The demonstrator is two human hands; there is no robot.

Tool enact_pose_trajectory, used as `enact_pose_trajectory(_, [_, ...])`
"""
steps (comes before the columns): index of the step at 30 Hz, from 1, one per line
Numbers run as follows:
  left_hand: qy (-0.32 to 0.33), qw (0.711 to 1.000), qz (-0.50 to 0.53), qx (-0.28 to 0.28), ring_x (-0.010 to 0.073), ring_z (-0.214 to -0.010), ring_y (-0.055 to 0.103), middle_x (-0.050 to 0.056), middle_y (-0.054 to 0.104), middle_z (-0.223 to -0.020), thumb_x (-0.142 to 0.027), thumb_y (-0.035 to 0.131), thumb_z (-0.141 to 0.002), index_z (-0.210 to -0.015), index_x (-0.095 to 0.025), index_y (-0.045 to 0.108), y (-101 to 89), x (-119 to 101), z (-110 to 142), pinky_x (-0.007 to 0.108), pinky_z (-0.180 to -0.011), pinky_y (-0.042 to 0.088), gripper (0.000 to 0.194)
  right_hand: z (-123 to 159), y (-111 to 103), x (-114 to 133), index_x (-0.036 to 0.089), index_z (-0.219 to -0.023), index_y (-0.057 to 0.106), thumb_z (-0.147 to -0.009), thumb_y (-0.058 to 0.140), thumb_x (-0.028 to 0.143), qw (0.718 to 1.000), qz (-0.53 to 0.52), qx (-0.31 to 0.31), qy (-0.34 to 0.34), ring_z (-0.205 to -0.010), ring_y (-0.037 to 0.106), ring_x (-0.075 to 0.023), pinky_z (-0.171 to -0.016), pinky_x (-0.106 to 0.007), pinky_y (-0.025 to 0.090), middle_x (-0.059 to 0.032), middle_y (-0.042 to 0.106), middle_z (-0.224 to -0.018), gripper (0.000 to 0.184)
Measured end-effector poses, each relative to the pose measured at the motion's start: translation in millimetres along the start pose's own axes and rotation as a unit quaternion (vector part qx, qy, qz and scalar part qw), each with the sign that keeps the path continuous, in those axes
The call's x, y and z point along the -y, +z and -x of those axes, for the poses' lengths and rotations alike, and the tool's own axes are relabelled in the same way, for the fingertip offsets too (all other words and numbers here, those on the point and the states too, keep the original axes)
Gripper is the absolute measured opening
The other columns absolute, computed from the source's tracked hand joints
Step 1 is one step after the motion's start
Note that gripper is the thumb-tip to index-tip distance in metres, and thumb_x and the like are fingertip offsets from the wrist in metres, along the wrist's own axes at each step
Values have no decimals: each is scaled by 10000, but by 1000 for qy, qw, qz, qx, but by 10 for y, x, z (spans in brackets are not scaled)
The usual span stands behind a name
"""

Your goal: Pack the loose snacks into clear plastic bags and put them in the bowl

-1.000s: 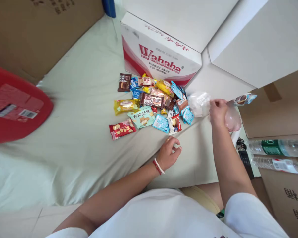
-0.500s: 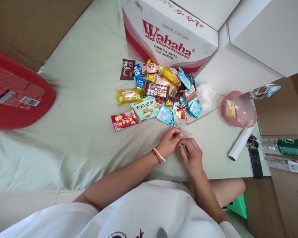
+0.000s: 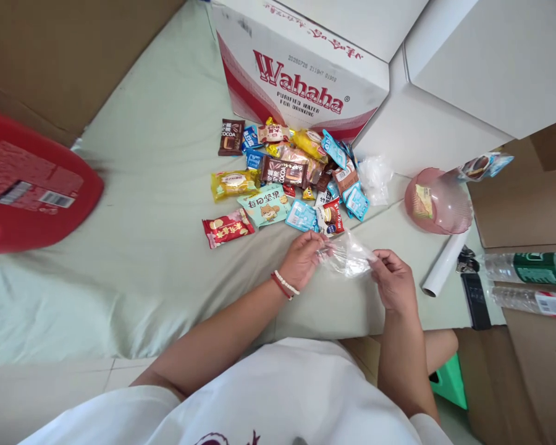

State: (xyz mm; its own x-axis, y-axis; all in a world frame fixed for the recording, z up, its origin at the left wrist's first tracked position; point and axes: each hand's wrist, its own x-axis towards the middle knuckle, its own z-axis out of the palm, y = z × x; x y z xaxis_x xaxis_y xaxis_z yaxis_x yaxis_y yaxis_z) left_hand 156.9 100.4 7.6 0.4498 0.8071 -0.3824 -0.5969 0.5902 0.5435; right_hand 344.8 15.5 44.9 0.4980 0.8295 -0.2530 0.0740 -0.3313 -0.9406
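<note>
Stretched between my two hands is a thin clear plastic bag (image 3: pixel 349 256). My left hand (image 3: pixel 302 256), with bracelets on the wrist, pinches its left end. On the other side, my right hand (image 3: pixel 393 278) grips the right edge between thumb and fingers. Just beyond the bag lies a pile of wrapped snacks, among them a red-and-white packet (image 3: pixel 330 217), a pale blue packet (image 3: pixel 302 215), a green nut packet (image 3: pixel 265 206), a red packet (image 3: pixel 228 227) and a brown cocoa packet (image 3: pixel 285 172). Crumpled clear plastic (image 3: pixel 375 178) sits at the pile's right.
Behind the snacks stands a Wahaha carton (image 3: pixel 301 77). To the right are a pink bowl (image 3: pixel 456 210) with a packet inside, a white roll (image 3: pixel 445 266), a black phone-like object (image 3: pixel 475 303) and clear bottles (image 3: pixel 532 269). A large red container (image 3: pixel 32 185) is at left.
My hands were close together over the bunched plastic. The right hand has moved right, and the clear bag is now spread between them. The view has shifted slightly.
</note>
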Motion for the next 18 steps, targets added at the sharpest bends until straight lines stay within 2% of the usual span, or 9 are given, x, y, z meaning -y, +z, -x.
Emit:
enact_pose_trajectory(2, [-23,999,29,-20,81,-707,594,-26,589,-810,-265,807,-606,-715,-175,508,0,-41,-21,218,-652,490,331,77,-51,-14,211,-812,659,-720,840,477,997,-42,40,51,-478,255,-72,-442,-230,199,70,428,-592,335])
enact_pose_trajectory(5, [-38,998,21,-48,33,-539,477,-52,563,-736,-293,805,-623,-751,-185,510,-7,-51,-31,167,-478,340,340,175,-69,-67,220,-797,621,-710,847,496,990,-76,73,92,-469,235,-67,-421,-226,201,67,431,-622,367])
enact_pose_trajectory(8, [-28,997,-20,-75,25,-473,380,-71,526,-678,-360,779,-684,-778,-202,498,-9,-18,-23,161,-411,221,336,209,-11,-142,230,-818,609,-740,829,490,989,-99,71,82,-493,279,-82,-439,-223,235,65,417,-635,350])
enact_pose_trajectory(11, [-10,995,-53,-79,38,-475,368,-82,462,-636,-397,756,-707,-766,-213,474,2,-2,-4,162,-405,210,341,175,69,-191,226,-808,609,-787,797,476,994,-81,53,41,-542,350,-98,-491,-226,306,59,421,-640,314])
enact_pose_trajectory(13, [-14,995,-70,-66,43,-476,357,-84,420,-623,-414,750,-703,-757,-214,474,9,-23,13,167,-406,207,345,121,60,-167,221,-812,625,-805,786,467,999,-31,25,-10,-607,431,-114,-553,-239,381,37,502,-694,294])
enact_pose_trajectory(15, [-40,994,-97,-29,45,-477,345,-81,404,-621,-433,755,-701,-755,-210,492,10,-68,32,174,-410,186,349,46,-42,-66,221,-832,646,-800,791,467,998,15,0,-61,-732,539,-143,-647,-266,463,-6,619,-841,288])
enact_pose_trajectory(17, [-69,989,-127,30,45,-474,320,-80,392,-615,-470,765,-700,-768,-201,530,3,-119,48,182,-419,164,363,-51,-229,116,221,-838,656,-789,799,483,996,45,27,-70,-804,604,-172,-693,-304,510,-37,674,-937,302])
enact_pose_trajectory(18, [-75,984,-145,64,45,-478,313,-80,393,-615,-488,778,-691,-781,-196,557,-2,-140,55,185,-425,169,378,-111,-339,231,221,-838,660,-790,796,493,994,64,61,-59,-774,616,-178,-671,-314,517,-41,681,-903,307])
